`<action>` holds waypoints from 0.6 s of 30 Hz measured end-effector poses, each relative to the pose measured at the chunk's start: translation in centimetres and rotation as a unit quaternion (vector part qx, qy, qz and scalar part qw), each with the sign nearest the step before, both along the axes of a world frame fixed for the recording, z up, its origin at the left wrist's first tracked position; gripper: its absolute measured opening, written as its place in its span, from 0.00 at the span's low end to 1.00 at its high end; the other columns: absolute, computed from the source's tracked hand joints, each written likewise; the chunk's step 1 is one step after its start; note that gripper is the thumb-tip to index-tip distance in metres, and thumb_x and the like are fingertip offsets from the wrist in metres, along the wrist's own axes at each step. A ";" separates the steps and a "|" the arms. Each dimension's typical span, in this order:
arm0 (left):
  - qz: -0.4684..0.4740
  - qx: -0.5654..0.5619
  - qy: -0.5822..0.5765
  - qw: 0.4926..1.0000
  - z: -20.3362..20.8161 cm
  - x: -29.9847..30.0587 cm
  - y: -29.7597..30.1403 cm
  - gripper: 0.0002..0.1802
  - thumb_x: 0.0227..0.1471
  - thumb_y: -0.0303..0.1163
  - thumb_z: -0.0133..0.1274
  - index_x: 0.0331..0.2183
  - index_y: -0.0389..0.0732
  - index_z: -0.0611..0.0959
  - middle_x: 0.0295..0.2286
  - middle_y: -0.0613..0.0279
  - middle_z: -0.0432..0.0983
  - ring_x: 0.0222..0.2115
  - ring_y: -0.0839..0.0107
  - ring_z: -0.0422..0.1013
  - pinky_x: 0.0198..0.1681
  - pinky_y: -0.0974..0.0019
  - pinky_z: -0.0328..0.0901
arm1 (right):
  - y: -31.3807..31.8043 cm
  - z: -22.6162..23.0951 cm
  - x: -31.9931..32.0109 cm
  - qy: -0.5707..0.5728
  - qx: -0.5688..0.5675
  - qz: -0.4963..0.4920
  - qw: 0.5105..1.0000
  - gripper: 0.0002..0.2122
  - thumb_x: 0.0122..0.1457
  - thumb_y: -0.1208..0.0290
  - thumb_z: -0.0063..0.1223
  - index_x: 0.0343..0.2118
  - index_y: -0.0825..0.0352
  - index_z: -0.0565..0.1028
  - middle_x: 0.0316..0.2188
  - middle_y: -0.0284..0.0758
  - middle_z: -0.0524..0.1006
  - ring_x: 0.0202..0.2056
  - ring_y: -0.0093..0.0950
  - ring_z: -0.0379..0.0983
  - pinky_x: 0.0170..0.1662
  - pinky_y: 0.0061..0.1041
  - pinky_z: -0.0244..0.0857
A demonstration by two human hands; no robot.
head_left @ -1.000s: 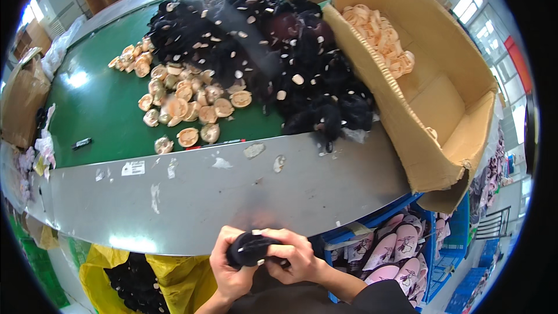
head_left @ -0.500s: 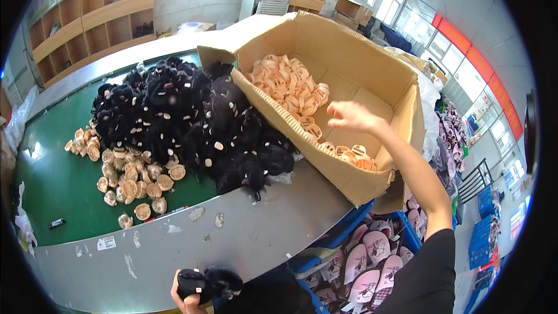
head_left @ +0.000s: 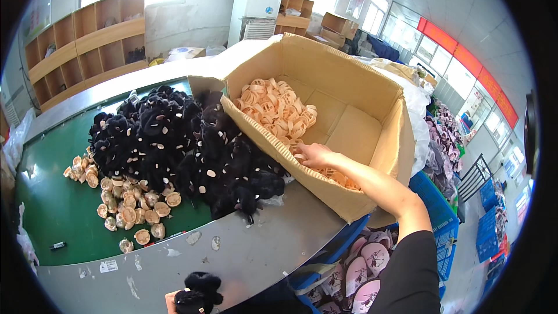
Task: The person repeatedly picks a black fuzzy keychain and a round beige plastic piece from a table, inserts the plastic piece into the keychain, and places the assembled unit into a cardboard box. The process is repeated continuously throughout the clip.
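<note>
At the bottom of the view, near the table's front edge, my left hand [head_left: 171,301] is closed round a small black plush piece [head_left: 199,292] with pale tabs on it. My right hand [head_left: 317,155] reaches down into a large cardboard box [head_left: 360,113], just inside its near wall. There it touches loose peach-coloured plastic pieces [head_left: 273,104], ring-like with open frames, heaped along the box's left side. The fingertips disappear among these pieces, so their grip cannot be made out.
Left of the box lies a heap of black plush pieces [head_left: 157,134] on the green table surface [head_left: 52,209]. Peach half-round shells [head_left: 131,212] and a dark marker [head_left: 58,245] lie nearby. Below the box, a blue crate [head_left: 311,282] holds pink slipper-like pieces [head_left: 375,257].
My right hand has gone down and left, from above the box's contents to the peach pieces. The plush piece in my left hand has turned. The whole view has shifted slightly.
</note>
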State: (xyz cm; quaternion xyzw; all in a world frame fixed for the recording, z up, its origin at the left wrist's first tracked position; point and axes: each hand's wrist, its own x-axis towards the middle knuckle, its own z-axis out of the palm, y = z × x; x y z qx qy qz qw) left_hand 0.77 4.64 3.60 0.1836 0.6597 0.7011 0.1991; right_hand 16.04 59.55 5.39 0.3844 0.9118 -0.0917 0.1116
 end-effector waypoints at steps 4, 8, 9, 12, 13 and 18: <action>-0.041 0.026 -0.024 0.999 0.5 0.4 -0.1 0.17 0.47 0.29 0.53 0.41 0.33 0.78 0.35 0.61 0.75 0.37 0.70 0.71 0.45 0.67 0.67 | 0.0 -0.1 0.4 0.021 0.031 -0.010 0.999 0.19 0.59 0.61 0.57 0.51 0.65 0.73 0.40 0.46 0.82 0.45 0.46 0.78 0.48 0.42 0.71; -0.061 0.017 -0.033 0.997 0.0 0.9 -0.5 0.19 0.47 0.31 0.53 0.42 0.32 0.79 0.36 0.60 0.76 0.38 0.70 0.71 0.46 0.66 0.67 | 0.9 0.6 0.2 0.072 0.003 0.033 0.997 0.16 0.62 0.61 0.58 0.45 0.69 0.77 0.42 0.45 0.82 0.44 0.42 0.79 0.47 0.40 0.72; -0.067 0.016 -0.038 0.997 0.1 1.2 -0.5 0.19 0.47 0.31 0.53 0.42 0.32 0.79 0.37 0.60 0.76 0.39 0.70 0.71 0.47 0.66 0.67 | 1.3 1.1 0.2 0.107 0.013 0.032 0.994 0.15 0.62 0.62 0.58 0.45 0.69 0.76 0.41 0.43 0.82 0.42 0.39 0.79 0.45 0.38 0.73; -0.111 0.023 -0.057 0.992 -0.6 1.4 0.3 0.20 0.48 0.32 0.52 0.43 0.33 0.79 0.37 0.61 0.76 0.39 0.70 0.71 0.48 0.66 0.66 | 2.5 4.6 1.9 0.252 0.060 0.035 0.965 0.12 0.65 0.67 0.55 0.45 0.69 0.76 0.37 0.37 0.81 0.34 0.28 0.78 0.36 0.30 0.75; -0.114 0.027 -0.060 0.991 -0.6 1.3 0.2 0.20 0.48 0.32 0.53 0.44 0.33 0.79 0.37 0.61 0.76 0.39 0.70 0.71 0.48 0.66 0.66 | 0.4 7.9 0.9 0.346 0.087 0.059 0.932 0.11 0.66 0.69 0.53 0.46 0.69 0.75 0.34 0.34 0.80 0.30 0.23 0.77 0.32 0.25 0.75; -0.056 0.002 -0.002 0.998 -3.2 0.9 0.6 0.17 0.40 0.29 0.63 0.35 0.34 0.80 0.34 0.59 0.74 0.36 0.70 0.71 0.44 0.69 0.65 | -20.4 7.4 -4.5 0.588 -0.295 0.067 0.750 0.14 0.67 0.71 0.52 0.52 0.73 0.72 0.32 0.35 0.77 0.32 0.24 0.78 0.31 0.25 0.76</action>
